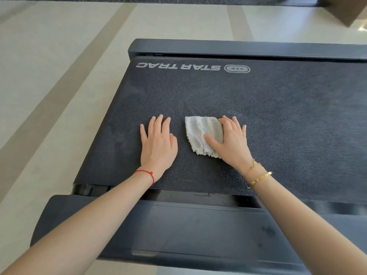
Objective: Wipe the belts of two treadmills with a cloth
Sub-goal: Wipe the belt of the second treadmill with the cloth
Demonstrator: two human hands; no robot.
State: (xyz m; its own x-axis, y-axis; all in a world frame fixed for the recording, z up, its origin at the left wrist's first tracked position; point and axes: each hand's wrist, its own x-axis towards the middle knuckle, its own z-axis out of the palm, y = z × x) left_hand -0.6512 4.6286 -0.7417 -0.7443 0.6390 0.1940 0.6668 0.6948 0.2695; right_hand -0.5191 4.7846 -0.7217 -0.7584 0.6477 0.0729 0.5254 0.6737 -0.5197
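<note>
The right grip (231, 140) lies flat with fingers spread, pressing down on the right part of a folded white cloth (202, 133); nothing is pinched. The cloth looks soft, light and fluffy, likely to bunch or slide from under the palm, so a broad flat press over its middle should serve best. It sticks out leftward from under the thumb, on the treadmill belt (288, 108). The left grip (157, 144) rests open on the belt just beside the cloth, not touching it.
</note>
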